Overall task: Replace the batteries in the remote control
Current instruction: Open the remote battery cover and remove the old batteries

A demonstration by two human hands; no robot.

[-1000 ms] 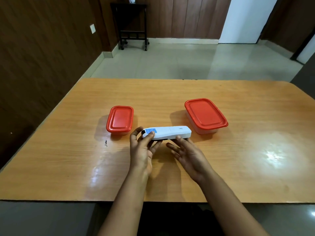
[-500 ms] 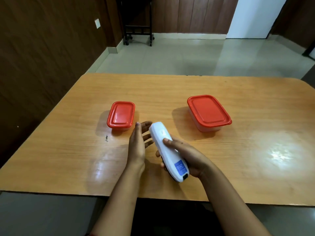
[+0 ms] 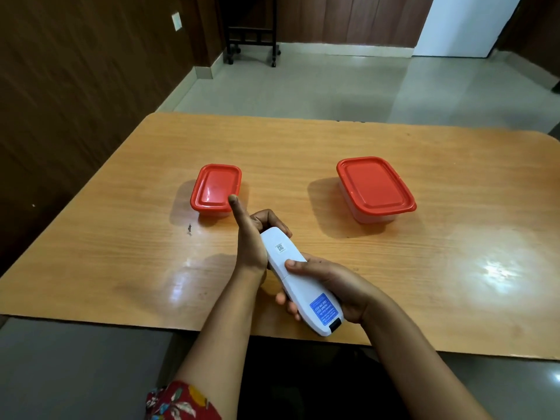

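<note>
A white remote control [image 3: 298, 278] is held back-side up above the near edge of the wooden table [image 3: 303, 147], its far end pointing away from me. A blue label and a small black tab sit at its near end. My right hand [image 3: 331, 286] grips the near half, thumb lying across the back. My left hand [image 3: 253, 237] wraps its fingers around the far end from the left, thumb sticking up. The battery cover looks closed; no batteries are visible.
Two clear containers with red lids stand on the table: a small one [image 3: 216, 189] at the left just beyond my left thumb, a larger one [image 3: 374, 187] at the right. A dark rolling stand [image 3: 251, 28] is by the far wall.
The remote left the table and turned from lying crosswise to pointing away from me. My right hand took hold of it, then my left hand closed on its far end.
</note>
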